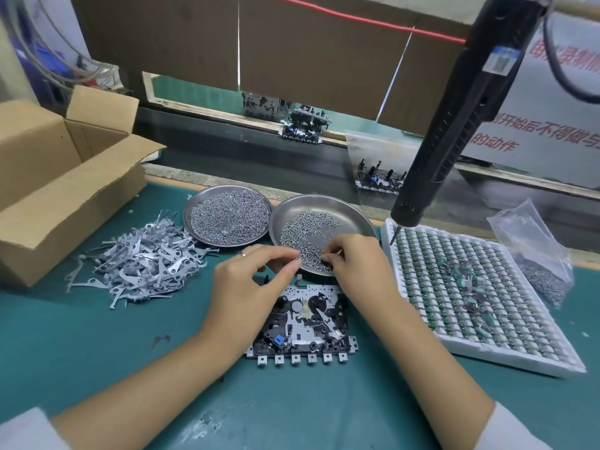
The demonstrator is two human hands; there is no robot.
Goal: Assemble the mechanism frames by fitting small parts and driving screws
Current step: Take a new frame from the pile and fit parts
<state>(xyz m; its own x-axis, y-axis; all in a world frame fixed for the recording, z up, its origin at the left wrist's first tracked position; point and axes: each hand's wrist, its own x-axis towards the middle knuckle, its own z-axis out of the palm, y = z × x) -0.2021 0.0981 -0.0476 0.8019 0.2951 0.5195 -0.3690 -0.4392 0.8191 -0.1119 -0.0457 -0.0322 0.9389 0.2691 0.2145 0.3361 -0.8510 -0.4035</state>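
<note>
A mechanism frame, grey metal with black plastic parts and a blue piece, lies flat on the green mat in front of me. My left hand hovers over its upper left corner, thumb and forefinger pinched at the near rim of the right steel dish; what they pinch is too small to make out. My right hand reaches into that dish of loose screws, fingertips pinching a small dark part. A black electric screwdriver hangs above the right side, tip down.
A second steel dish full of tiny screws sits left of the first. A heap of grey metal levers lies beside an open cardboard box. A white tray of small green components and a plastic bag stand at right.
</note>
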